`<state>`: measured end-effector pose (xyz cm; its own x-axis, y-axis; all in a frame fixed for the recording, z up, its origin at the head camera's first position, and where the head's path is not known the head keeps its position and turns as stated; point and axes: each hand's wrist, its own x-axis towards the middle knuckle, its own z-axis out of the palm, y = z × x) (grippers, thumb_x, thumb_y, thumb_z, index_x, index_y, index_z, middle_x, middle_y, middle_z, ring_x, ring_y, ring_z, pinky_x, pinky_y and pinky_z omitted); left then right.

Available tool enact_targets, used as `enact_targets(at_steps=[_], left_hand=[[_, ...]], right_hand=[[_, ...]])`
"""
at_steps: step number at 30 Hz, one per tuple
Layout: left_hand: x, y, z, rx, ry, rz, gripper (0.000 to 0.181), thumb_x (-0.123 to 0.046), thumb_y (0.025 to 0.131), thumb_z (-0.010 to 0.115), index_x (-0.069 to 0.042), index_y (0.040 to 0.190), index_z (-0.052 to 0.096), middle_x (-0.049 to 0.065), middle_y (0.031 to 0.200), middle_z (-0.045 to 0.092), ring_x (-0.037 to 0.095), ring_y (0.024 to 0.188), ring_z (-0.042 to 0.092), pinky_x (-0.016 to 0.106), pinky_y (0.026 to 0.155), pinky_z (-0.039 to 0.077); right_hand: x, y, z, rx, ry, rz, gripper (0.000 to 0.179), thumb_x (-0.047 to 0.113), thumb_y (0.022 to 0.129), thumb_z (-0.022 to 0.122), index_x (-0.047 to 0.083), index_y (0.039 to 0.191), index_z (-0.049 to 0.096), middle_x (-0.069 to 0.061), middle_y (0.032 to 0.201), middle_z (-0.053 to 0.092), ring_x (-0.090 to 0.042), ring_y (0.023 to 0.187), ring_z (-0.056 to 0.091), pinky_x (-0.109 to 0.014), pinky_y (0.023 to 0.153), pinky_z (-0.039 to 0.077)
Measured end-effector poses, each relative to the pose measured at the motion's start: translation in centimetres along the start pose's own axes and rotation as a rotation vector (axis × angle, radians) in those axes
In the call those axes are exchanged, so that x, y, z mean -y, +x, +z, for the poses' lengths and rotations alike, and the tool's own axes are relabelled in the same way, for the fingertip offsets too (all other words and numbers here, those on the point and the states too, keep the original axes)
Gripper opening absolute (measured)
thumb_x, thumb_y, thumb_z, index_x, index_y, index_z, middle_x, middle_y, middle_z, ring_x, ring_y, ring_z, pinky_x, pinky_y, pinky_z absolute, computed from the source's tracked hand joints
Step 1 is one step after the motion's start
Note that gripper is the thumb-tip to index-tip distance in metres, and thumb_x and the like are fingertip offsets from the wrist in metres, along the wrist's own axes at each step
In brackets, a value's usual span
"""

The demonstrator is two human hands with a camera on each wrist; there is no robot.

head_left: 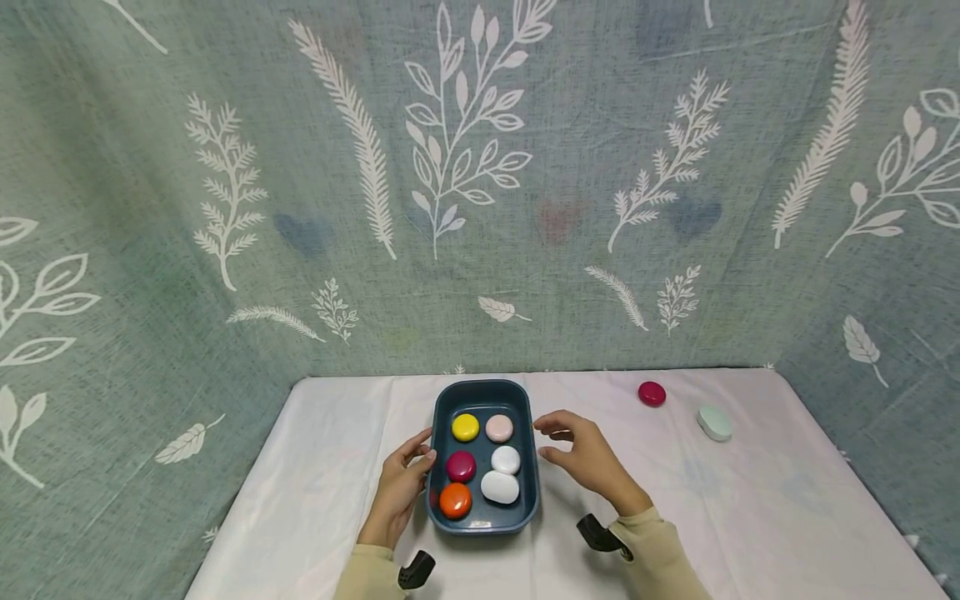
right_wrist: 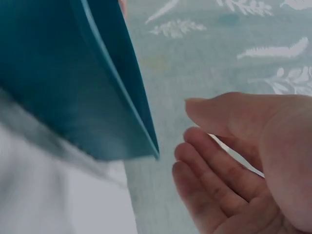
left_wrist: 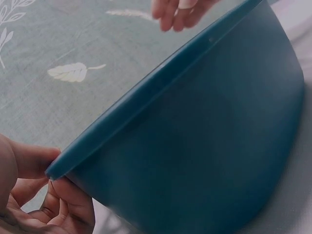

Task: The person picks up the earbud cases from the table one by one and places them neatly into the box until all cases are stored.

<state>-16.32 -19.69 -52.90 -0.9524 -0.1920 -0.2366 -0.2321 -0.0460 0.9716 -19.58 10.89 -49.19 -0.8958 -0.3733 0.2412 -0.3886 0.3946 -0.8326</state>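
Note:
A dark blue rectangular tray (head_left: 483, 531) sits at the middle of the white-covered table. Inside it lie several smooth, rounded pieces: yellow (head_left: 465, 427), pale pink (head_left: 499, 428), dark red (head_left: 461, 467), orange (head_left: 455, 501), a round white one (head_left: 506, 460) and an oval white one (head_left: 500, 487). My left hand (head_left: 400, 487) pinches the tray's left rim, thumb above and fingers beneath, as the left wrist view shows. Beside the right rim, my right hand (head_left: 588, 454) hovers with loosely bent fingers and nothing between them; the right wrist view shows a gap to the tray wall (right_wrist: 73, 97).
A dark red rounded piece (head_left: 652, 394) and a pale green one (head_left: 715, 423) lie on the table's far right. Green leaf-patterned cloth (head_left: 480, 250) hangs behind the table and along both sides. Black wrist cameras sit at both sleeves.

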Motion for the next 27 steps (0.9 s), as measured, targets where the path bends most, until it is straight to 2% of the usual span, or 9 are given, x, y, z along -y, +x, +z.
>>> enact_targets(at_steps=[6, 11, 16, 22, 27], left_hand=[[0.0, 0.1, 0.1, -0.004, -0.002, -0.003, 0.048, -0.004, 0.105, 0.061, 0.001, 0.152, 0.055, 0.009, 0.115, 0.051, 0.016, 0.077, 0.049, 0.023, 0.063, 0.043], [0.0, 0.1, 0.1, -0.011, 0.008, -0.005, 0.047, -0.004, 0.105, 0.060, 0.001, 0.151, 0.055, 0.010, 0.116, 0.050, 0.017, 0.082, 0.050, 0.023, 0.065, 0.044], [0.1, 0.1, 0.1, -0.017, 0.005, -0.006, 0.047, -0.003, 0.105, 0.060, 0.001, 0.151, 0.055, 0.011, 0.116, 0.051, 0.018, 0.083, 0.051, 0.023, 0.065, 0.045], [0.0, 0.0, 0.1, -0.016, 0.004, -0.008, 0.047, -0.003, 0.105, 0.061, 0.001, 0.151, 0.055, 0.009, 0.114, 0.051, 0.017, 0.081, 0.051, 0.022, 0.064, 0.044], [0.0, 0.0, 0.2, -0.009, 0.009, -0.004, 0.047, -0.005, 0.105, 0.061, 0.001, 0.151, 0.054, 0.009, 0.115, 0.051, 0.017, 0.080, 0.049, 0.022, 0.064, 0.043]], right_hand=[[-1.3, -1.4, -2.2, -0.144, -0.015, 0.026, 0.033, -0.009, 0.088, 0.079, -0.001, 0.119, 0.072, -0.017, 0.116, 0.073, -0.036, 0.109, 0.071, -0.049, 0.099, 0.057], [-2.8, -2.6, -4.0, -0.224, -0.063, 0.046, 0.034, -0.012, 0.086, 0.078, -0.004, 0.118, 0.071, -0.018, 0.116, 0.073, -0.039, 0.109, 0.070, -0.049, 0.097, 0.057], [-4.4, -3.8, -5.6, -0.281, -0.119, 0.097, 0.034, -0.012, 0.086, 0.079, -0.004, 0.118, 0.071, -0.018, 0.116, 0.073, -0.039, 0.109, 0.070, -0.049, 0.097, 0.057], [-5.4, -5.0, -7.2, -0.333, -0.169, 0.112, 0.033, -0.013, 0.086, 0.078, -0.006, 0.117, 0.071, -0.019, 0.115, 0.074, -0.041, 0.107, 0.069, -0.050, 0.095, 0.058], [-6.1, -5.6, -8.2, -0.380, -0.200, 0.121, 0.032, -0.012, 0.087, 0.078, -0.007, 0.118, 0.071, -0.021, 0.116, 0.073, -0.041, 0.107, 0.070, -0.041, 0.093, 0.060]])
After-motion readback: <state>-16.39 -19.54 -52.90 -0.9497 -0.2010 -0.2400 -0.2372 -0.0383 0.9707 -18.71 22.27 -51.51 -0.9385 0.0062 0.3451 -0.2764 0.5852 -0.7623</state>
